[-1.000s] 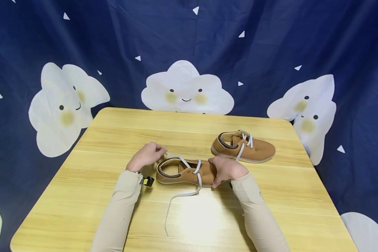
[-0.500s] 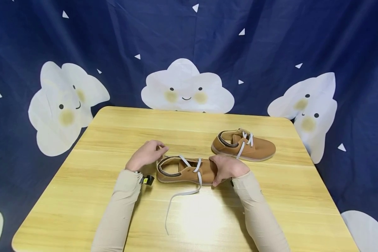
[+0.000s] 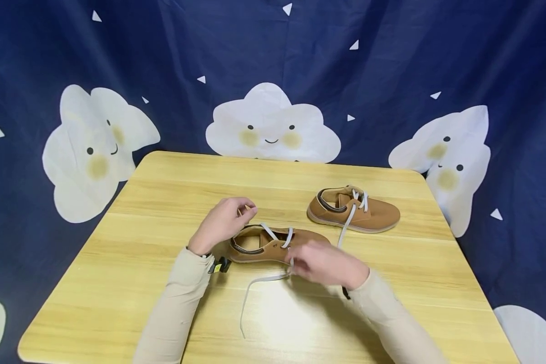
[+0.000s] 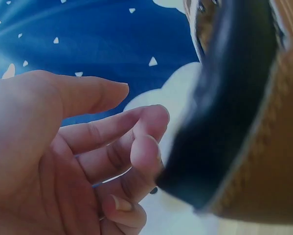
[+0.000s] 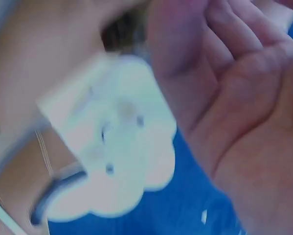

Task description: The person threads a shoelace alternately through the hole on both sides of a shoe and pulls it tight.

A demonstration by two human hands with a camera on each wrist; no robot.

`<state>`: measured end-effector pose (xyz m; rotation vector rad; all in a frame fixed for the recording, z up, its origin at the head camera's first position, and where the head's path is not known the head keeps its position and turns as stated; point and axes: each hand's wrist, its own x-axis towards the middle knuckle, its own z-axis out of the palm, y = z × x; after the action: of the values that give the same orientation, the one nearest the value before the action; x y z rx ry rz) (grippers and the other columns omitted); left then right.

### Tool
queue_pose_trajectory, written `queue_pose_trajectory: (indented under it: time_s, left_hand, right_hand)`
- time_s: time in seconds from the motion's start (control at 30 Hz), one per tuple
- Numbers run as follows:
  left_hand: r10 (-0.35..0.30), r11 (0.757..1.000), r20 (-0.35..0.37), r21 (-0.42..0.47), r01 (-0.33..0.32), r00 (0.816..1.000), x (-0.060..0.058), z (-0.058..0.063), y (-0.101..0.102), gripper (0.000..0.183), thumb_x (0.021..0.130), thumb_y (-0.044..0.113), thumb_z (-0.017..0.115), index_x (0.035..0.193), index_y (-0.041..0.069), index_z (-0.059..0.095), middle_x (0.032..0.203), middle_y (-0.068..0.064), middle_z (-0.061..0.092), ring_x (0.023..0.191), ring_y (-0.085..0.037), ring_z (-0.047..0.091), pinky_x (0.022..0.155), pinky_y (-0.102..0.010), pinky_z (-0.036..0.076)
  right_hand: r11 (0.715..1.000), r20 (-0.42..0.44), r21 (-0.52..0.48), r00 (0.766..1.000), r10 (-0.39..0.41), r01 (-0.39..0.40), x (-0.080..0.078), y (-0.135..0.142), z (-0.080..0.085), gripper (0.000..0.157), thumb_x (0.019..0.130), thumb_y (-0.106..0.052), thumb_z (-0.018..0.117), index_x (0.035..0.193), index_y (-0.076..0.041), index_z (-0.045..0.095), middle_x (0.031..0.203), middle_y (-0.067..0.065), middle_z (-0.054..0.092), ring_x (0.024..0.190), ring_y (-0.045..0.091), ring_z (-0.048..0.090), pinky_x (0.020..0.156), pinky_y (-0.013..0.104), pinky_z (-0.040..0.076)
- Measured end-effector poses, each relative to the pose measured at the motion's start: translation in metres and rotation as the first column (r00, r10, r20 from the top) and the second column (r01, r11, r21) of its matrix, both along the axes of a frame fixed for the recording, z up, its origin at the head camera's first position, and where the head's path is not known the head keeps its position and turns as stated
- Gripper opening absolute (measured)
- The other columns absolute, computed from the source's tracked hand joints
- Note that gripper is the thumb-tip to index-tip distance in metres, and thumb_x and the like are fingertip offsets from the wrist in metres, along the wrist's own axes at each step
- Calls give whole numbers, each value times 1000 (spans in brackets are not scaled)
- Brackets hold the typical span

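Observation:
A brown shoe (image 3: 311,236) with a light grey lace (image 3: 255,281) lies on the table, toe to the right. One lace end trails toward the front of the table. My left hand (image 3: 223,222) hovers by the shoe's heel and opening, fingers loosely bent; in the left wrist view the left hand (image 4: 87,142) has its thumb apart from the fingers and holds nothing visible, beside the dark collar (image 4: 229,98). Blurred by motion, my right hand (image 3: 329,264) is at the shoe's near side, fingertips close to the lace. The right wrist view shows the right hand's palm (image 5: 254,112), fingertips cut off.
A second brown shoe (image 3: 377,215) with a tied-through grey lace stands farther back on the right, toe pointing right. The wooden table (image 3: 118,283) has rounded corners. Behind it hangs a dark blue curtain (image 3: 273,45) printed with white clouds.
My right hand has let go of the shoe's toe and moved left and nearer, toward the lace. My left hand has shifted slightly right, over the shoe's heel end.

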<state>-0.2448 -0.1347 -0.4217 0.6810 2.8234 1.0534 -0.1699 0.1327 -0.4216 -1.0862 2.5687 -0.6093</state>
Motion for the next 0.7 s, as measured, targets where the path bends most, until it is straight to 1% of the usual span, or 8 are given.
queue_pose_trajectory:
  time_s: [0.1,0.17,0.27,0.43,0.53,0.6,0.67,0.7]
  left_hand:
    - [-17,1000,-1,-7,17,1000,4,4,4,29,105,30,59,115,7,74,83,-1,73,63,-9,58,64,-30,50]
    - [-26,1000,-2,-10,26,1000,6,7,6,28,105,30,60,115,8,75,83,-1,73,63,-9,58,64,-30,49]
    - [-41,999,-9,-15,41,999,9,9,10,28,105,32,61,114,10,75,83,0,73,62,-8,59,63,-29,50]
    - [-96,995,-35,9,97,995,15,13,14,28,105,34,59,113,12,75,85,0,75,66,-6,60,64,-27,51]
    - [-153,986,-34,56,155,988,17,12,17,25,105,31,59,112,13,76,89,-1,76,74,-6,63,69,-26,53]
    - [-197,977,-33,82,199,980,17,11,19,24,105,27,58,114,12,75,95,-2,76,81,-8,65,74,-27,54]
    - [-242,965,-38,93,244,970,18,8,22,24,105,22,57,117,11,74,104,-4,75,90,-10,66,80,-29,55]
    - [-265,959,-38,93,268,963,18,6,23,24,105,19,56,119,10,73,109,-4,74,94,-11,66,83,-31,56]
  right_hand:
    - [992,29,125,999,33,-36,16,-4,-12,23,94,-9,72,117,-10,69,80,-2,66,58,-3,44,50,16,41]
    - [980,-5,199,1000,31,-29,22,-5,-18,35,92,-10,74,127,-9,65,87,-1,66,63,1,48,54,19,44]
    - [974,-65,226,998,26,-11,24,-6,-23,38,91,-11,77,127,-8,65,96,1,68,72,3,55,60,20,49]
    - [991,-195,132,981,-5,32,22,-9,-23,13,88,-7,78,97,-15,75,87,-2,73,63,1,52,51,16,42]
    - [997,-337,62,941,-17,40,18,-11,-18,11,88,-10,78,84,-19,73,74,-8,70,54,-2,44,47,13,34]
    - [999,-393,-5,919,-34,34,14,-11,-13,13,91,-17,78,80,-21,71,66,-12,64,52,-5,39,46,12,31]
    - [996,-398,-80,915,-59,29,9,-11,-7,18,94,-25,76,78,-23,67,62,-16,55,52,-7,36,48,12,30]
    - [990,-369,-138,927,-71,21,6,-11,-3,17,94,-27,76,80,-23,67,62,-16,52,53,-7,36,48,12,30]
